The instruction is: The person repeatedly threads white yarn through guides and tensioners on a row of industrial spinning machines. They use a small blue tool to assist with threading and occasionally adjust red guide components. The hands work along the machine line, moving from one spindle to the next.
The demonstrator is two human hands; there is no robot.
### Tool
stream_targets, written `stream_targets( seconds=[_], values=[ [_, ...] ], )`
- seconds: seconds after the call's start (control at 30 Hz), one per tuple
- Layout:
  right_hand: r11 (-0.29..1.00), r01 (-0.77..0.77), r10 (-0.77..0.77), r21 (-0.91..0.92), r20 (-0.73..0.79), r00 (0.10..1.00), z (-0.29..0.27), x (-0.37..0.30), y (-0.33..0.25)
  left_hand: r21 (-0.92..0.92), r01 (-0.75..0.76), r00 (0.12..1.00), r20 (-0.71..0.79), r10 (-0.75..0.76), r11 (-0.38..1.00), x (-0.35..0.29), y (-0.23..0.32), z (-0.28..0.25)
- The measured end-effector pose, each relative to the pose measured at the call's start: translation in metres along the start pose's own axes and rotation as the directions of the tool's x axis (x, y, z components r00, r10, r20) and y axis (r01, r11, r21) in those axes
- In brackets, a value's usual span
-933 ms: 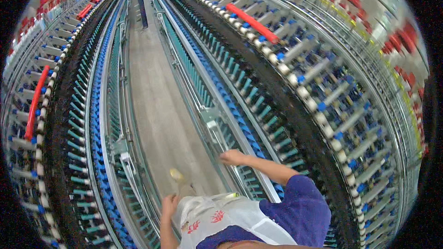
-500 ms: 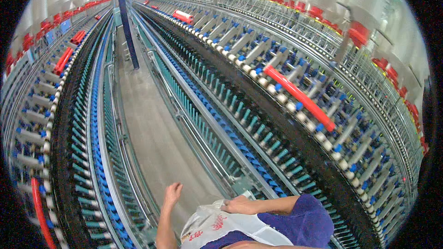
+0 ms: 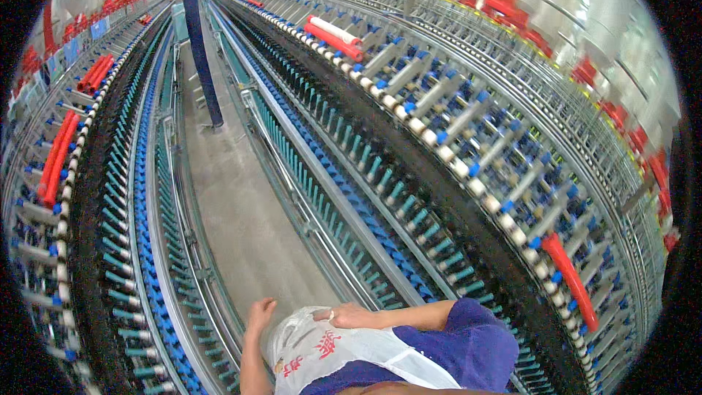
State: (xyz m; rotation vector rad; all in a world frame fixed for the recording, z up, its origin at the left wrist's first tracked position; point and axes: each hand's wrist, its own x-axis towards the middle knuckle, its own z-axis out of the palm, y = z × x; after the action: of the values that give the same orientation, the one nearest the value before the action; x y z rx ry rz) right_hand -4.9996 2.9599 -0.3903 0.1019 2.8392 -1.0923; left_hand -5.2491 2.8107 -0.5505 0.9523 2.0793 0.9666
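Person standing in a grey floor aisle [image 3: 241, 234], bare right hand [image 3: 352, 316] touching a white apron with red printing [image 3: 314, 341].

Dial centred on the head view: the apron is hanging between six and seven o'clock. The right hand is resting on its front at six, fingers bent; cannot tell whether they are gripping cloth. The bare left hand [image 3: 261, 314] is hovering just beside it at seven, loosely curled, contents unclear. A red cylindrical tube [image 3: 570, 282] is lying at four.
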Motion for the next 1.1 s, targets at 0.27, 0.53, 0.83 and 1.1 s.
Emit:
stream_targets(
  seconds=[0.27, 0.53, 0.83, 1.1],
  values=[
    [0.983, -0.127, 0.118, -0.134, -0.073, 0.99, -0.116, 0.235, 0.118, 0.036, -0.189, 0.969, 0.166, 0.181, 0.981, 0.344, 0.052, -0.124],
    [0.916, -0.316, 0.324, -0.246, -0.009, 0.946, -0.271, 0.343, 0.175, -0.674, -0.427, 0.666, 0.217, 0.714, 0.603, 0.667, 0.423, -0.163],
    [0.8, -0.477, 0.579, 0.364, -0.256, 0.774, -0.374, 0.468, 0.289, -0.077, -0.7, 0.692, -0.318, 0.648, 0.71, 1.085, 0.635, -0.185],
    [0.497, -0.36, 0.815, 0.79, -0.282, 0.506, -0.458, 0.562, 0.371, -0.893, -0.155, 0.691, 0.207, 0.692, 0.422, 1.147, 0.665, -0.153]
  ],
)
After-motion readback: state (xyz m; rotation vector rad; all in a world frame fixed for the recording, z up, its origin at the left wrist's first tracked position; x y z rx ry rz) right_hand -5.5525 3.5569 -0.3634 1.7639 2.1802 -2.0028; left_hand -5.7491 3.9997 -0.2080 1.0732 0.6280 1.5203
